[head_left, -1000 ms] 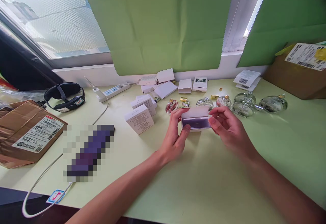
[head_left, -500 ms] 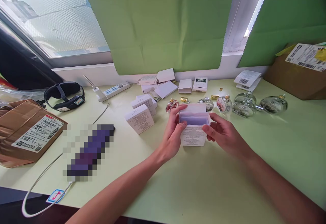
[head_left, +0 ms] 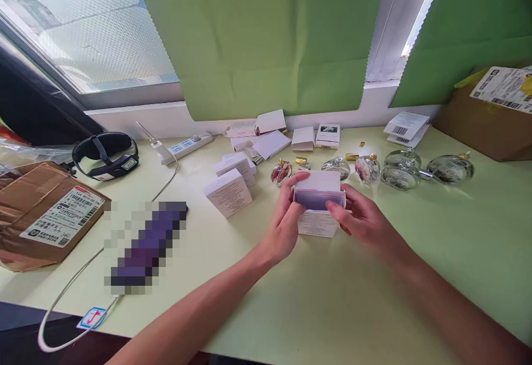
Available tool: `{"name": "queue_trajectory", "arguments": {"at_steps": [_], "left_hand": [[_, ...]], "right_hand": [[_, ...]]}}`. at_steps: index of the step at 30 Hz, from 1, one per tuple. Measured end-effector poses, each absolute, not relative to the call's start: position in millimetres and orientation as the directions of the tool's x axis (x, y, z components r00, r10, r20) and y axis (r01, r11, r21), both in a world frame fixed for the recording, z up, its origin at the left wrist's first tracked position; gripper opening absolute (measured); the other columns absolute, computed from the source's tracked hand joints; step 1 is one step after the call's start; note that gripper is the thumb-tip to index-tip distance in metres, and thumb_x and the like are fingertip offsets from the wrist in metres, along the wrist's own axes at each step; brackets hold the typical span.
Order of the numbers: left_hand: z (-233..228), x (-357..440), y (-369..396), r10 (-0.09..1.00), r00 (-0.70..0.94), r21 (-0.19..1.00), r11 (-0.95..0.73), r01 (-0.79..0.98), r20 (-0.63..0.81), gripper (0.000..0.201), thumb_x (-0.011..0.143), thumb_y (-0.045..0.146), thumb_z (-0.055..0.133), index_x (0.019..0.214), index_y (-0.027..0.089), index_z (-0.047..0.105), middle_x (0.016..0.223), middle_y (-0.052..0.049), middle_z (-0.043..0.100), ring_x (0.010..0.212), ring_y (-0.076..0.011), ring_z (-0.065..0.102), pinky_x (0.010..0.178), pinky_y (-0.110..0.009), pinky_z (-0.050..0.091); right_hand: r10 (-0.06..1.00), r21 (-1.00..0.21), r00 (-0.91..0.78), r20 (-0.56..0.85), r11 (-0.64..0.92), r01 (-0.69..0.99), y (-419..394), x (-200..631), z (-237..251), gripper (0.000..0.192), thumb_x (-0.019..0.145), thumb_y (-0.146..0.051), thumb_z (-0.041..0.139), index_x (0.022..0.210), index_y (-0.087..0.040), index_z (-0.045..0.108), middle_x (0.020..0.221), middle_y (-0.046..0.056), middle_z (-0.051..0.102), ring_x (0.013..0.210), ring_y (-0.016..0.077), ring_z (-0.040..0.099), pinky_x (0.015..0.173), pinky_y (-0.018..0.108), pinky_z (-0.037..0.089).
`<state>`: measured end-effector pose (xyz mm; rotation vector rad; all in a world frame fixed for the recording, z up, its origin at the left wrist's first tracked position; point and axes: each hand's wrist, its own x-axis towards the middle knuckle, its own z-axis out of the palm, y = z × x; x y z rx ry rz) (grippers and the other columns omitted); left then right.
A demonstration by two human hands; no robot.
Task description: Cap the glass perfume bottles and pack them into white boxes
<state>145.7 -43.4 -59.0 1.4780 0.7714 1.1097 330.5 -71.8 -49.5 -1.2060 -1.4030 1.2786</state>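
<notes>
Between my hands a white carton [head_left: 318,224] with small print on its front stands on the table, its top flap raised and its pale lilac inside showing. My left hand [head_left: 285,224] grips the carton's left side, thumb at the top opening. On the right edge my right hand [head_left: 362,215] is closed, its thumb over the rim of the opening. Just behind are a reddish glass perfume bottle [head_left: 281,172], a gold cap [head_left: 301,160] and a clear round perfume bottle [head_left: 336,168] partly hidden by the flap.
Several white cartons [head_left: 228,193] stand to the left. More glass bottles [head_left: 399,176] sit at the right, near a brown parcel [head_left: 490,116]. On the left are a pixelated phone [head_left: 147,248], a cable [head_left: 62,293], a headset [head_left: 103,157], a power strip [head_left: 187,148] and another parcel [head_left: 45,215].
My right thumb has moved left and in over the carton's opening, and the left thumb now dips into it. The raised flap shows more of its face.
</notes>
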Motion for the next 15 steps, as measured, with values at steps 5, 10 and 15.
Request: {"name": "queue_trajectory", "arguments": {"at_steps": [5,10,15], "left_hand": [[-59.2,145.4,-44.3,0.886,0.355,0.953,-0.294,-0.07,0.299,0.041,0.097,0.018,0.039,0.136,0.031,0.043,0.135,-0.004,0.05,0.108,-0.0193,0.054,0.087,-0.03,0.049],[-63.6,140.9,-35.4,0.808,0.327,0.848,-0.529,0.034,0.49,0.031,0.103,0.032,0.044,0.134,0.033,0.044,0.132,-0.006,0.049,0.118,-0.0209,0.051,0.099,-0.037,0.047],[-59.8,136.9,-28.6,0.753,0.349,0.761,-0.632,0.148,0.558,0.027,0.103,0.029,0.043,0.128,0.03,0.053,0.128,-0.007,0.048,0.123,-0.0219,0.047,0.104,-0.038,0.043]], "right_hand": [[0.984,-0.998,-0.179,0.015,0.027,0.062,-68.9,331.8,-54.8,0.027,0.095,-0.052,0.057,0.106,-0.027,0.057,0.079,-0.004,0.053,0.062,0.0107,0.045,0.055,0.024,0.039],[0.962,-0.978,-0.273,0.006,0.063,0.199,-59.5,346.8,-62.2,0.046,0.085,-0.044,0.073,0.124,-0.032,0.054,0.095,-0.001,0.061,0.075,0.016,0.055,0.064,0.029,0.048],[0.942,-0.911,-0.335,-0.024,0.117,0.395,-54.8,350.3,-67.4,0.035,0.088,-0.047,0.067,0.115,-0.026,0.058,0.103,0.004,0.067,0.085,0.0217,0.062,0.069,0.034,0.051]]}}
